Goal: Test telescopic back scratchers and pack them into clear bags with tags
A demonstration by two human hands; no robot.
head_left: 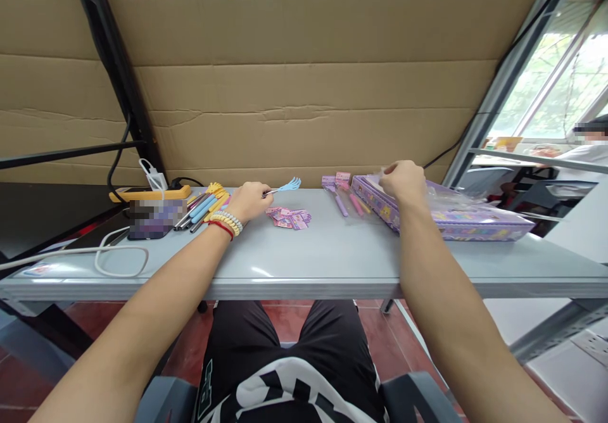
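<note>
My left hand [250,202] is closed around the thin metal shaft of a back scratcher with a light-blue, claw-shaped head [290,185], which points right. Just left of that hand lies a pile of back scratchers [202,209] with yellow, blue and pink parts. Small pink-purple paper tags [289,218] are heaped to its right. My right hand [403,181] is closed over the left part of a purple patterned box [479,223], pinching what looks like clear plastic wrap [381,181]. Tagged back scratchers with purple and pink handles [342,202] lie beside the box.
At the left stand a phone [154,219], a white charger [154,176] with its cable [121,275], and a yellow-edged object [178,192]. Cardboard [304,87] backs the table [332,261]. Metal posts rise on both sides. Another person [586,151] sits far right.
</note>
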